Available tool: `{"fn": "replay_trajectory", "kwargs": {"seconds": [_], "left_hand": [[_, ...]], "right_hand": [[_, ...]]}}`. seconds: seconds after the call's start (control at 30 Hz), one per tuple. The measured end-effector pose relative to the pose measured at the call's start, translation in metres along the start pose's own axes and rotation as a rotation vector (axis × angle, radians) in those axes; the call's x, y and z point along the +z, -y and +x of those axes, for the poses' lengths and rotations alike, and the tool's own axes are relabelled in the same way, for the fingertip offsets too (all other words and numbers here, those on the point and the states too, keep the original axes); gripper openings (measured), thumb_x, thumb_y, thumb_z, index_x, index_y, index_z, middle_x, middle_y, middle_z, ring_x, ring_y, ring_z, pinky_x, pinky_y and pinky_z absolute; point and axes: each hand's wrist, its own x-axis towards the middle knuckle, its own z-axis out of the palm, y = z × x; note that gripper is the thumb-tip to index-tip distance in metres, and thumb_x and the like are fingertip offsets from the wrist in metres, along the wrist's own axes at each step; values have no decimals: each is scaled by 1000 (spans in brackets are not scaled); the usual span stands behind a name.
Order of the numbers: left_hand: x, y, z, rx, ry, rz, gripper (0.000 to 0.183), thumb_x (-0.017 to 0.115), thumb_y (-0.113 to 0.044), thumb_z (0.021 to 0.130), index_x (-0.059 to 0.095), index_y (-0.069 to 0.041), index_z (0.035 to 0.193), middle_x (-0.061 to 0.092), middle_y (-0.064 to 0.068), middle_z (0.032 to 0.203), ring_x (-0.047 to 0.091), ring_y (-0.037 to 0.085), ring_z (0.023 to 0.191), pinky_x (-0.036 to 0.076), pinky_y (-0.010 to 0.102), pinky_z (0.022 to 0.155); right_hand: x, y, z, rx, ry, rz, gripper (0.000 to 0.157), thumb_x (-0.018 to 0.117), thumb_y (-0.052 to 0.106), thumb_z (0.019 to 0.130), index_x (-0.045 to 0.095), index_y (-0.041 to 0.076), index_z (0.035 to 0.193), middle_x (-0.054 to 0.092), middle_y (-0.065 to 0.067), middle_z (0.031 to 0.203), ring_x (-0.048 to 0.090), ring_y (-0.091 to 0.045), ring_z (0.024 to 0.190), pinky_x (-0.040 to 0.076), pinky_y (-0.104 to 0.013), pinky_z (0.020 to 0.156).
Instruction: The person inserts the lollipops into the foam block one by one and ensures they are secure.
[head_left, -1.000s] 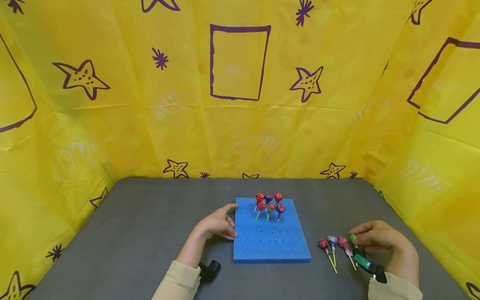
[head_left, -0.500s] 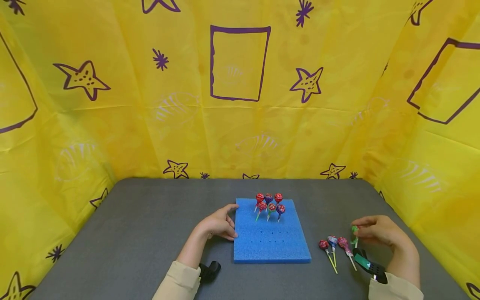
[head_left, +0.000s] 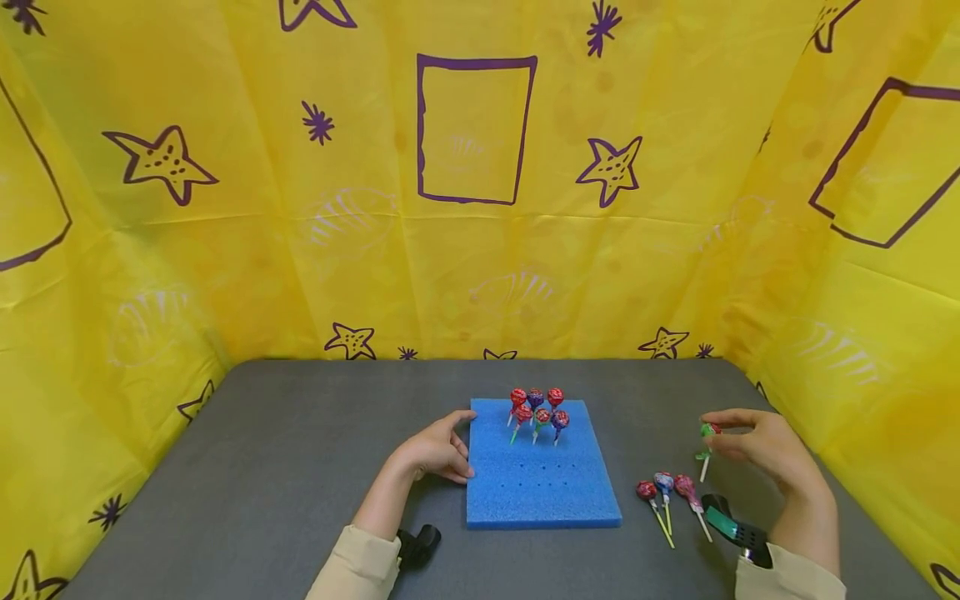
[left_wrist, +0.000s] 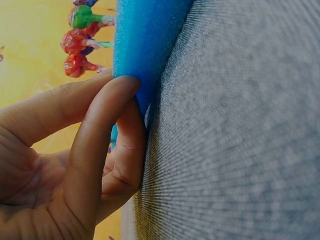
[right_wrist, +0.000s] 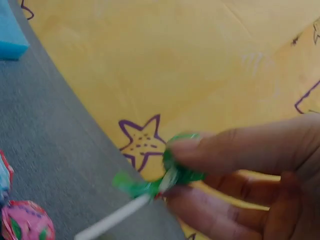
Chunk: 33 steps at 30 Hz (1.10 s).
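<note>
My right hand [head_left: 765,454] pinches a lollipop [head_left: 708,431] by its green-wrapped head, above the table's right side. Its white stick [right_wrist: 112,220] slants downward in the right wrist view. My left hand [head_left: 431,448] touches the left edge of a blue foam board [head_left: 540,507], thumb and forefinger spaced along the side. In the left wrist view the thumb [left_wrist: 102,120] presses against the foam's edge. Several lollipops [head_left: 542,418] stand upright in two rows at the board's far part. Small holes [head_left: 543,467] show in its nearer half.
Three loose lollipops [head_left: 663,483] lie on the grey table [head_left: 300,467] between the board and my right hand. Yellow patterned cloth [head_left: 480,275] walls the table at the back and both sides.
My right hand has lifted the green lollipop off the table and moved it slightly away from me, its stick now hanging down. My left hand and the board have stayed put.
</note>
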Motion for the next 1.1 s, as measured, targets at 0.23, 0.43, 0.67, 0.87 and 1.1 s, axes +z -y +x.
{"fn": "replay_trajectory", "kwargs": {"seconds": [0.23,0.43,0.67,0.87,1.1], "left_hand": [[1,1,0,3,4,1,90,73,12,76,32,-12,152,54,11,87,63,18,66,63,32,62],[1,0,-1,11,9,-2,90,73,13,76,32,-11,153,54,11,87,63,18,66,63,32,62],[0,-2,-1,2,3,3,90,73,12,77,32,-13,153,54,11,88,63,18,67,63,31,62],[-1,-2,-1,-3,8,6,89,73,12,77,32,-14,153,54,11,88,63,18,67,63,31,62],[-1,-2,0,-11,5,6,90,73,12,77,31,-13,153,54,11,88,62,18,67,63,31,62]], "right_hand": [[11,17,1,-118,-68,51,49,71,37,90,63,10,130,67,27,106,58,11,94,52,-15,79],[24,35,6,-238,-85,188,45,71,26,91,61,5,130,67,29,105,63,4,97,52,-12,81],[42,58,13,-320,-64,331,39,73,17,89,64,3,124,70,24,103,65,-4,97,54,-16,82],[60,75,18,-337,-16,366,38,74,17,88,66,3,122,71,20,101,66,-5,96,55,-20,83],[76,88,23,-343,28,371,44,77,19,85,65,0,122,72,19,100,68,-5,95,57,-23,84]]}}
